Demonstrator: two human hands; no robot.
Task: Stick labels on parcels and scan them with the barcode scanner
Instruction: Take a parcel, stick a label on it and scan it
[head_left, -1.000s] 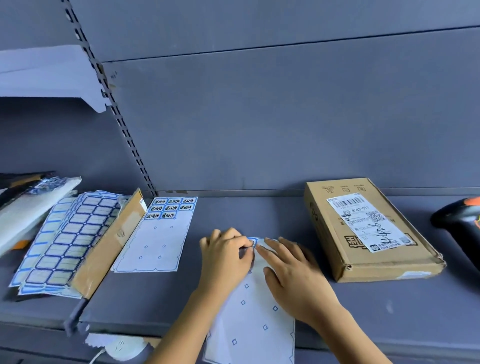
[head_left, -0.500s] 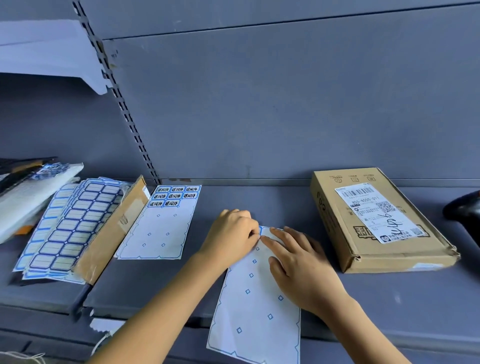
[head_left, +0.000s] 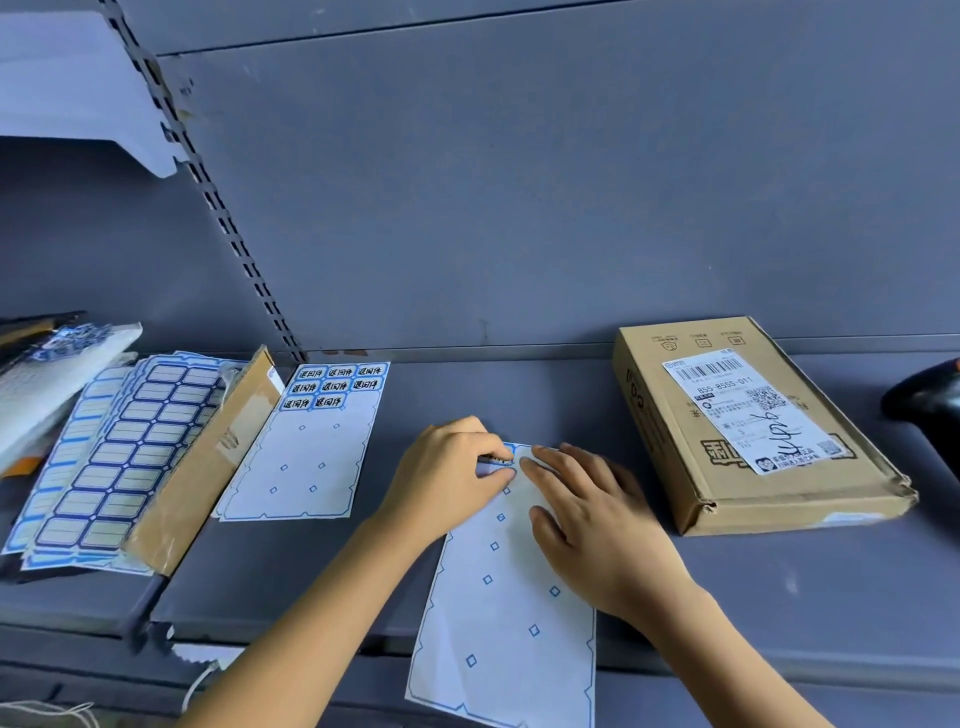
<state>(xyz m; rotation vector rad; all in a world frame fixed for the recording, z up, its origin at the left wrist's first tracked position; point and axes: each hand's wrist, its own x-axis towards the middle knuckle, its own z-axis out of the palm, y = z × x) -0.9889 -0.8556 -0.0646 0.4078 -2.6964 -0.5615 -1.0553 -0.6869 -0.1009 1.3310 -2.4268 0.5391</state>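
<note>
At the front edge of a grey shelf (head_left: 779, 597), near its middle, a nearly bare label sheet (head_left: 509, 623) lies overhanging the edge. A person's left hand (head_left: 447, 478) has thumb and forefinger clamped on a small label (head_left: 500, 459) at the sheet's far corner. The right hand (head_left: 587, 525) lies flat on the sheet, fingers straight and slightly apart, pressing it down. Toward the back right, a cardboard parcel (head_left: 753, 431) bearing a printed shipping slip lies flat, apart from both hands. A black barcode scanner (head_left: 924, 405) shows at the right edge. Back left, a second sheet (head_left: 311, 457) with eight labels lies beside a cardboard piece (head_left: 208, 467) and a stack of blank sheets (head_left: 104, 457).
</note>
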